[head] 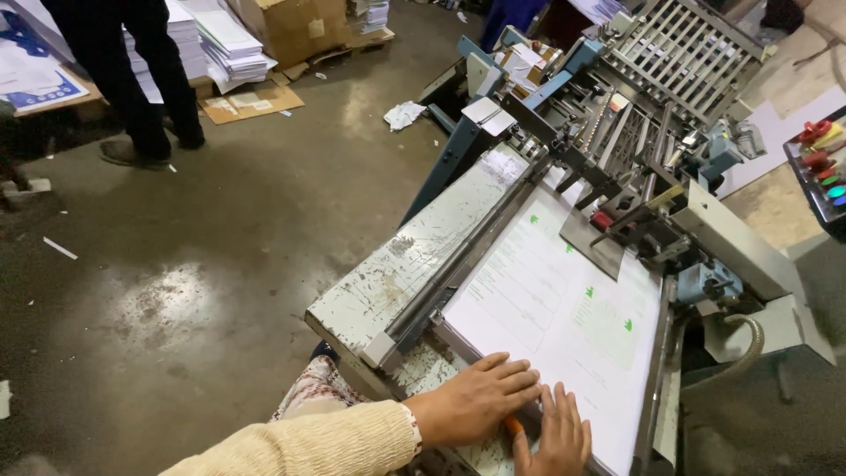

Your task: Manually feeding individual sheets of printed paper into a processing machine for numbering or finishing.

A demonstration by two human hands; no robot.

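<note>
Stained concrete floor (pixel 203 264) surrounds a worn folding machine (pixel 617 132), on whose feed table (pixel 388 282) a stack of printed white sheets (pixel 555 308) lies flat against the side rail. Thin and limp singly, the paper probably slides easily yet weighs plenty as a pile; the near edge seems the best place to grip. Left hand (pixel 476 401) presses there, fingers loosely together; right hand (pixel 553 436) rests beside it, fingers slightly spread.

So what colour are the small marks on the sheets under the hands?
Green marks on white sheets, clearest in the head view.
</note>
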